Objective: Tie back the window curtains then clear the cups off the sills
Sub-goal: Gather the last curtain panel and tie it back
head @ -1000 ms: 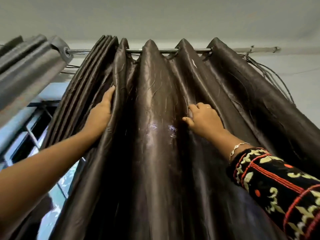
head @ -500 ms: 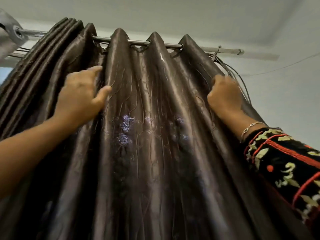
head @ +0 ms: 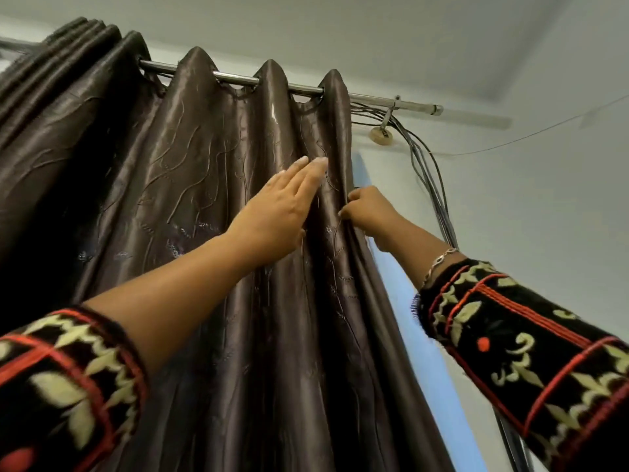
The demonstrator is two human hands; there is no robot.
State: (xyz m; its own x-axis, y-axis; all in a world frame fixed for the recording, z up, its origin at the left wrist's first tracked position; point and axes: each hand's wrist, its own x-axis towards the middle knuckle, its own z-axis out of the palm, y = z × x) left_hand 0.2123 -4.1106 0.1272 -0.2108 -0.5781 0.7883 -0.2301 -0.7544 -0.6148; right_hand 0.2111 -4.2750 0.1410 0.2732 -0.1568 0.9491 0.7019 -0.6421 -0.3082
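A dark brown satin curtain (head: 204,206) hangs in folds from a metal rod (head: 374,98) under the ceiling. My left hand (head: 282,206) lies flat on the fabric with its fingers stretched out, just left of the curtain's right edge. My right hand (head: 367,209) pinches that right edge between thumb and fingers. No cups or sills are in view.
A bundle of grey cables (head: 429,172) runs down the wall from the rod's right end, beside a round wall fitting (head: 381,135). A bright strip of window (head: 418,318) shows to the right of the curtain. The curtain's folds bunch tightly at the upper left.
The view has swung to the right. My left hand has crossed from the curtain's left folds to its right side. My right hand now pinches the right edge, and a strip of window shows beside it.
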